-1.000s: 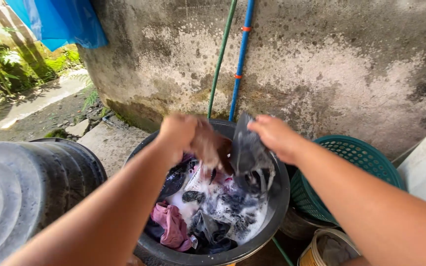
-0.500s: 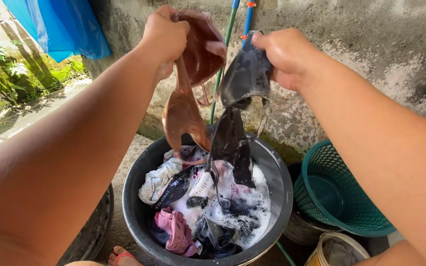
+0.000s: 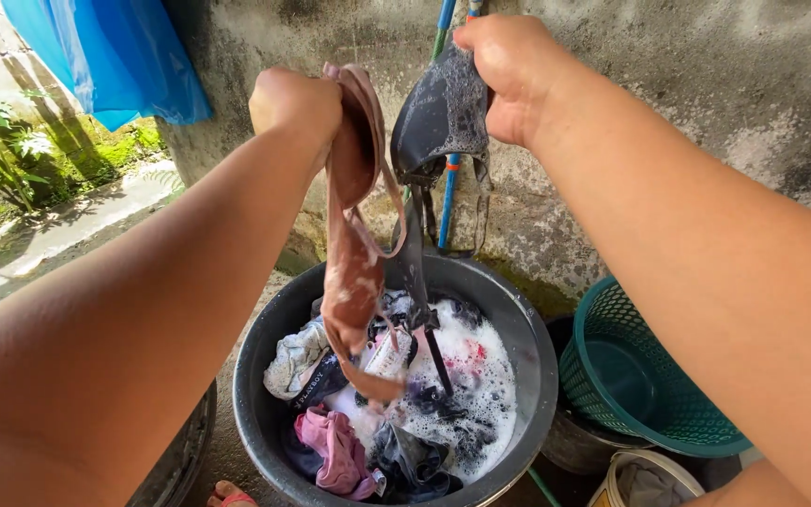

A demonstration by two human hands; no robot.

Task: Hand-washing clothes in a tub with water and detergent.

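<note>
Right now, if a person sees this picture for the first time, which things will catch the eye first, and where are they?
Two raised hands fill the upper middle: the left hand grips a wet brownish-pink garment, the right hand a soapy dark garment, both hanging over the wash. Below them sits a dark round basin of suds and mixed laundry. A green mesh basket stands at the right, a blue sheet hangs at the upper left.

Two wet garments held up, one tub below

Two hands: left hand (image 3: 295, 101), right hand (image 3: 507, 70); one brownish-pink wet bra (image 3: 354, 244); one dark grey sudsy bra (image 3: 438, 117); one round black plastic wash tub (image 3: 529, 357); one green mesh plastic basket (image 3: 635, 376); two upright pipes, blue (image 3: 450, 202) and green (image 3: 439, 42).
</note>
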